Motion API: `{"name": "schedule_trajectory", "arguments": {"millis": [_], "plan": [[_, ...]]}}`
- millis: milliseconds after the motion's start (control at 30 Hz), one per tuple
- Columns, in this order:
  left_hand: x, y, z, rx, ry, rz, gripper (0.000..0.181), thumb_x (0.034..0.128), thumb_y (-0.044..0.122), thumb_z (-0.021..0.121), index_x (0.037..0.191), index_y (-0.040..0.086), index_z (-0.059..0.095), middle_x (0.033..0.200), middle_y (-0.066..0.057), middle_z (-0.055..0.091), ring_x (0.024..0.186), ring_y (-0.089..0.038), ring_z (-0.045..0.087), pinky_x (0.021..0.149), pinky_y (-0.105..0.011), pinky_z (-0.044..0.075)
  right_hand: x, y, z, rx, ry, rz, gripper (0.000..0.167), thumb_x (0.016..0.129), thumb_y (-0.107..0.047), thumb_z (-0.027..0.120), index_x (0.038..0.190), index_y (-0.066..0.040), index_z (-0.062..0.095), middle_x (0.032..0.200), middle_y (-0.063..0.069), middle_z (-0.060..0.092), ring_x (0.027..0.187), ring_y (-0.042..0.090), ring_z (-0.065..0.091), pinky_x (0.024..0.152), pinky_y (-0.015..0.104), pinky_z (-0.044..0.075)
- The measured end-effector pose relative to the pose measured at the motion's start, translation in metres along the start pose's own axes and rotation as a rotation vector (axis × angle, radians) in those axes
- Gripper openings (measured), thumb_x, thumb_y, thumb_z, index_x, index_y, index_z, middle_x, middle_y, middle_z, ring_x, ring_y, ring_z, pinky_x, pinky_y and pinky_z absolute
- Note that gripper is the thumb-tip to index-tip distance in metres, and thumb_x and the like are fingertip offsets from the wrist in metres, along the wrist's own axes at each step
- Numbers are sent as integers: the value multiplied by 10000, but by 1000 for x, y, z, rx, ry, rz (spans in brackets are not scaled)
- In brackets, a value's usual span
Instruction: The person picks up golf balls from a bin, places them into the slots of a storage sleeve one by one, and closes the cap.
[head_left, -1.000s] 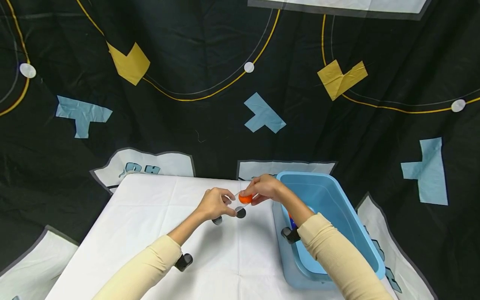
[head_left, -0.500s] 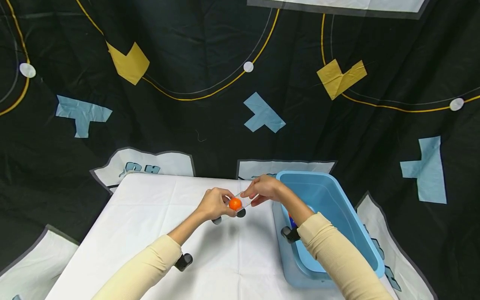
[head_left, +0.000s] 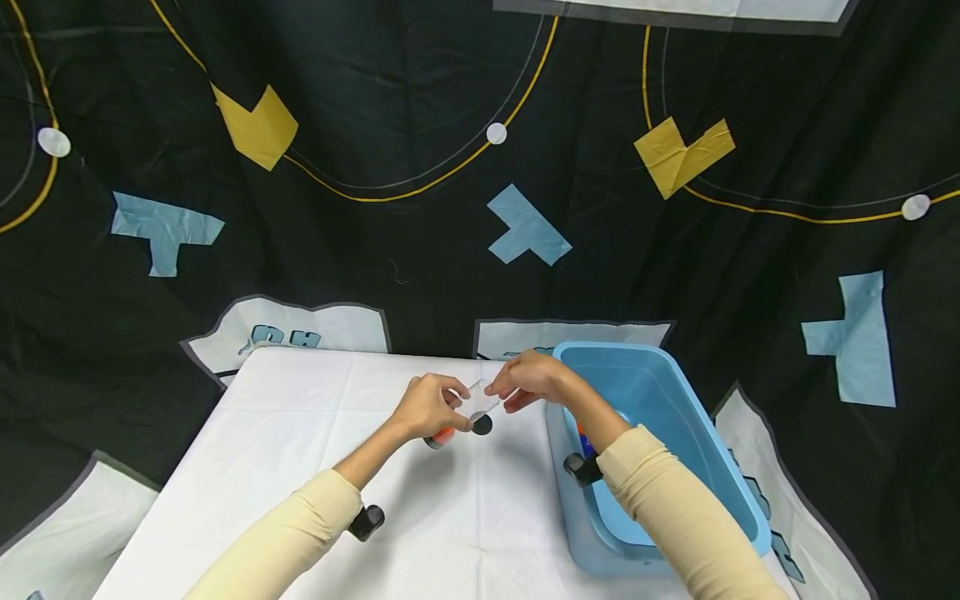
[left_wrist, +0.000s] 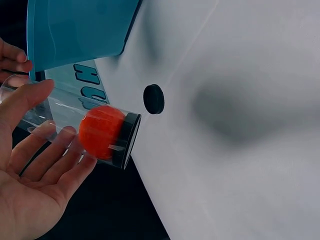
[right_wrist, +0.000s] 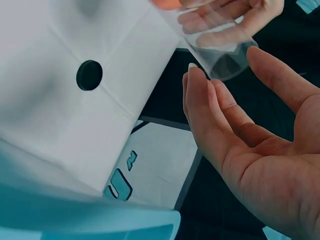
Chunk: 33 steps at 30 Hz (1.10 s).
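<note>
A clear tube (head_left: 479, 402) lies across my left hand (head_left: 427, 408), whose thumb and fingers curl round it. An orange ball (left_wrist: 100, 131) rests inside the tube against the black cap (left_wrist: 129, 141) closing its lower end. My right hand (head_left: 527, 381) is at the tube's uncovered end, thumb and fingers spread beside the rim (right_wrist: 239, 67) with nothing between them. Whether its fingertips touch the rim I cannot tell. A loose black cap (left_wrist: 154, 99) lies on the white table below the tube.
Right of the tube stands a blue plastic bin (head_left: 660, 358) on the white table (head_left: 300, 467). Something blue and red (head_left: 584, 440) shows inside it, mostly hidden by the right forearm. A dark printed cloth (head_left: 405, 275) hangs behind the table.
The orange ball has left my right fingers, entered the tube's mouth and slid down left to the capped end. Both hands have stayed nearly still.
</note>
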<state>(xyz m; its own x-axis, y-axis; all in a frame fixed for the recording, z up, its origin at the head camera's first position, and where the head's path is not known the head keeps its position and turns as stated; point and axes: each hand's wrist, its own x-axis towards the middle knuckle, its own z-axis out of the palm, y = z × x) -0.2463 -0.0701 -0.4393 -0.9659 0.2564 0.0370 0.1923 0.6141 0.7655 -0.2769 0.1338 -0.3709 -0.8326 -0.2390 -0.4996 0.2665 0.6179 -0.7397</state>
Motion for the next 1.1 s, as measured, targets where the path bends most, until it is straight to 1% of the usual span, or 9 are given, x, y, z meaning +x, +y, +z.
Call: {"name": "schedule_trajectory", "arguments": {"millis": [133,233,367,467,533,667,767,900,1100], "plan": [[-1,-1,-2,-9,7,-19,335,629,151,928,924,136,770,823,-12,767,809,-130,702,724,-310,562,-2,-2,-7,-14,9,-13,232,881,-203,775,1011,-13,743,1117,179,680,842,279,727,840,377,612],[-1,-3,-3,-11,8,-23,337,628,149,929,925,132,769,829,-17,767,822,-136,703,724,-313,564,-4,-1,-14,-17,21,-13,244,885,-213,769,1035,-23,741,1113,158,689,860,270,722,849,377,610],[-3,-6,-5,-5,11,-24,339,626,153,930,925,134,771,834,-15,764,838,-137,700,734,-317,564,-10,2,-27,-13,42,-24,256,913,-204,739,1078,-10,725,1155,154,703,911,260,706,910,407,591],[-5,-7,-8,-5,10,-25,342,629,153,927,932,134,771,843,-16,763,851,-140,697,745,-319,566,-13,7,-39,-5,64,-24,264,927,-184,723,1108,8,702,1194,159,708,942,264,687,934,407,581],[-5,-9,-10,-1,8,-27,343,632,154,925,937,135,769,852,-17,763,858,-141,696,754,-320,568,-15,13,-48,-5,85,-19,287,921,-174,732,1132,14,684,1189,158,707,939,260,682,931,387,582],[-6,-12,-13,9,11,-30,345,629,153,924,936,136,768,854,-20,763,850,-139,699,765,-326,571,-19,28,-65,-25,132,-14,361,914,-162,738,1199,34,632,1122,157,691,903,244,688,940,380,577],[-6,-13,-15,11,16,-32,344,630,149,923,937,132,768,856,-24,764,843,-141,702,763,-326,571,-21,41,-75,-41,180,-13,382,921,-168,725,1223,45,627,1127,172,688,927,251,705,954,407,570],[-6,-14,-17,10,23,-30,344,636,150,923,943,126,770,861,-31,768,842,-144,710,761,-328,573,-23,60,-82,-53,246,17,366,940,-216,706,1210,27,656,1192,201,680,986,277,720,931,414,582],[-7,-18,-18,1,31,-29,346,632,144,928,941,116,772,871,-48,771,854,-159,718,761,-339,581,-21,88,-86,-25,274,88,423,967,-281,674,1230,44,609,1252,269,633,1079,380,701,888,417,598]]}}
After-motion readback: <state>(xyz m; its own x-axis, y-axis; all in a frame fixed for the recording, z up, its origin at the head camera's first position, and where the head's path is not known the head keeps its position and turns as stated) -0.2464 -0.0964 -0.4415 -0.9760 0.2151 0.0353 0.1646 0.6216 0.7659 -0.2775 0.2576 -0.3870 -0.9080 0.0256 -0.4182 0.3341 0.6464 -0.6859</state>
